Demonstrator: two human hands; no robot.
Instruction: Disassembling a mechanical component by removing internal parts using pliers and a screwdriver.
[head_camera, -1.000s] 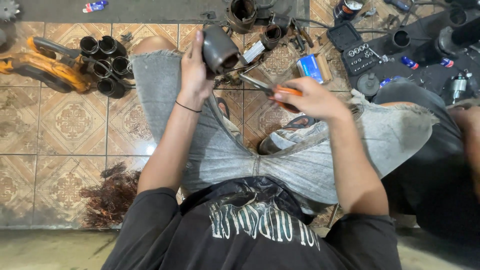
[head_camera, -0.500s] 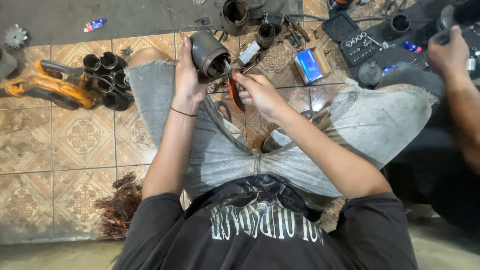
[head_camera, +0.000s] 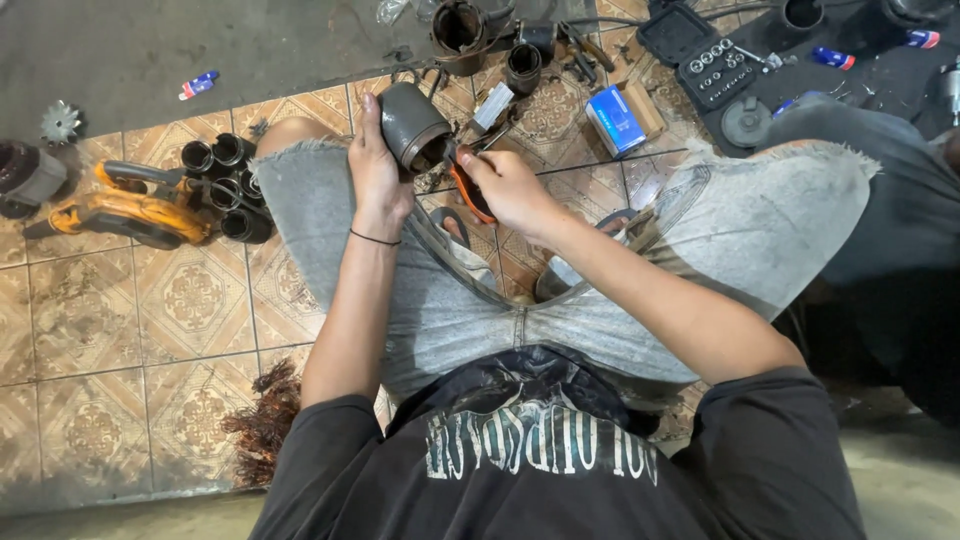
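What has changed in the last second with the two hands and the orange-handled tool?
The right hand, holding the orange-handled tool, moved from out at the right in toward the dark metal cylinder and now has the tool at the cylinder's open end. The left hand kept its grip on the cylinder above the left knee. The cluster of black tubes and the blue box stayed where they were on the floor.

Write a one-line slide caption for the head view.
Left hand holds a dark metal cylinder; right hand works an orange-handled tool at its opening.
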